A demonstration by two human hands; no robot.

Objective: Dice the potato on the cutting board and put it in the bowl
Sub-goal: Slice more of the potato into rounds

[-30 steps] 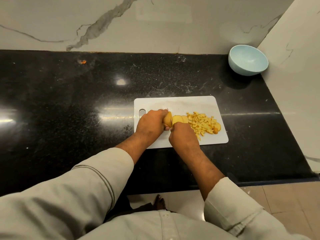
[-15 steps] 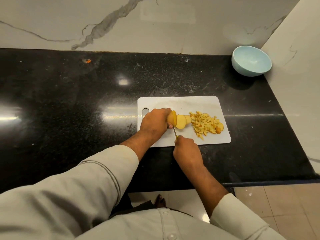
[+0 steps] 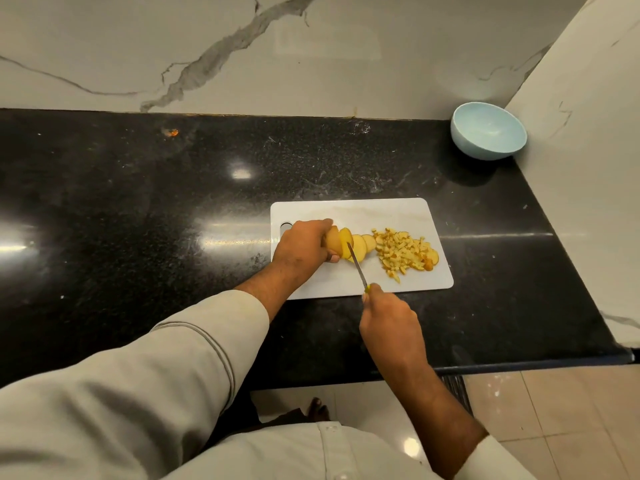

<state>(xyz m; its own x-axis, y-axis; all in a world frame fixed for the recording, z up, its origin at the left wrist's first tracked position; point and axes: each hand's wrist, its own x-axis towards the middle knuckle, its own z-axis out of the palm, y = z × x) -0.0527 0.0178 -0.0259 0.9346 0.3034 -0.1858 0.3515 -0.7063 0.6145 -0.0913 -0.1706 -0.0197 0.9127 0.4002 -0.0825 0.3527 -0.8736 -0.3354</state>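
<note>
So the left hand (image 3: 304, 245) has its grip wrapped around the uncut end of the potato (image 3: 333, 241), pinning it on the white cutting board (image 3: 346, 211). A few round slices (image 3: 362, 247) fan out just to its right. The right hand (image 3: 389, 318) has its grip closed on the knife (image 3: 357, 266) handle, blade tip resting at the slices. The diced pile (image 3: 405, 252) sits further right on the board. The light blue bowl (image 3: 488, 135) is well apart, back in the far right corner of the black worktop (image 3: 138, 202).
</note>
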